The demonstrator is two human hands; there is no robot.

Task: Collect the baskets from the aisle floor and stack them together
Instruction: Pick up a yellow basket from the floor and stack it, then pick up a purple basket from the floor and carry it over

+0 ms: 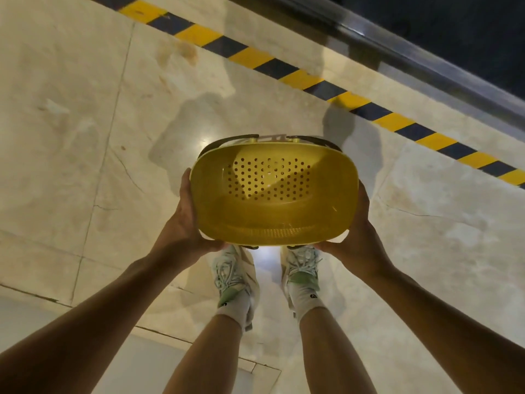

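Right now your left hand [187, 223] and right hand [359, 231] clasp the yellow basket [274, 194] by its short ends. Its long axis runs side to side between them, mouth up. No other basket shows.

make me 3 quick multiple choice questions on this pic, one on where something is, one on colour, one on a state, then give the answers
1. Where does the striped floor tape run?
A. beyond the basket, slanting from upper left to lower right
B. under the shoes
C. inside the basket

2. What colour is the perforated plastic basket?
A. red
B. yellow
C. blue

3. How is the basket held?
A. lying alone on the floor
B. hanging by a handle from one hand
C. held between both hands, above the floor

Answers:
1 A: the yellow and dark striped floor tape crosses the pale tiled floor beyond the basket.
2 B: the perforated yellow plastic basket is yellow throughout.
3 C: the left hand and right hand clasp its sides above the white shoes.
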